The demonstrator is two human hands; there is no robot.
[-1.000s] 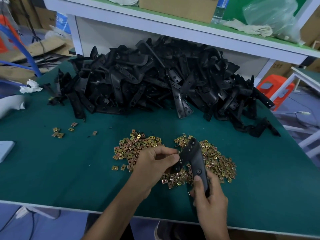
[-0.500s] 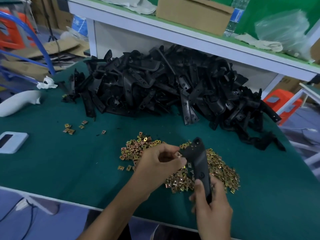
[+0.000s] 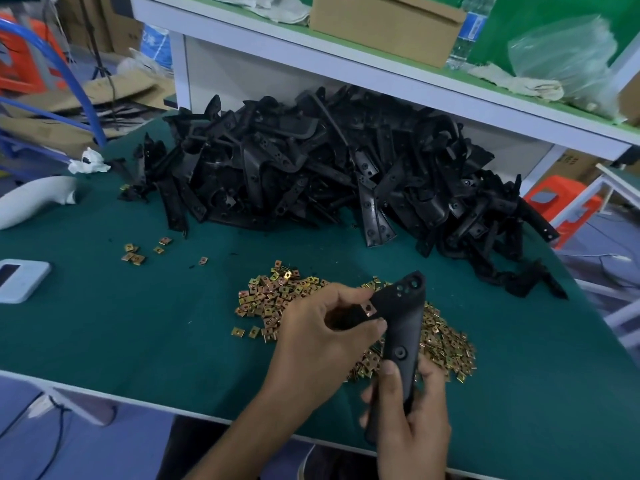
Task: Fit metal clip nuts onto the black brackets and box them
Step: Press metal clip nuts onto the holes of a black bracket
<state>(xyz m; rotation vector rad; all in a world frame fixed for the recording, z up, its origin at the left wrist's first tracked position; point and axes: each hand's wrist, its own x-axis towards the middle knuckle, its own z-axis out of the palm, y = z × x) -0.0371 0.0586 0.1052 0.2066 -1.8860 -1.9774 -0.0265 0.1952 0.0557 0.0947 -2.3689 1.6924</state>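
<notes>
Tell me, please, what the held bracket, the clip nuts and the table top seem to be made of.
The held bracket looks like moulded black plastic: matt, rounded edges, though coated metal is possible. The clip nuts look like plated sheet metal: yellow-gold glints. The table top seems a dull green mat.

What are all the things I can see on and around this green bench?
table: one, green top
held bracket: one, black, upright, front centre
clip nut: one, coppery, pinched against that bracket's left edge
bracket pile: many, black, back of table
nut pile: many, gold, front centre
stray nuts: a few, gold, left of nut pile
cardboard box: one, brown, shelf above
white curved part: one, far left
left hand: pinches the clip nut
right hand: grips the held bracket's lower end
</notes>
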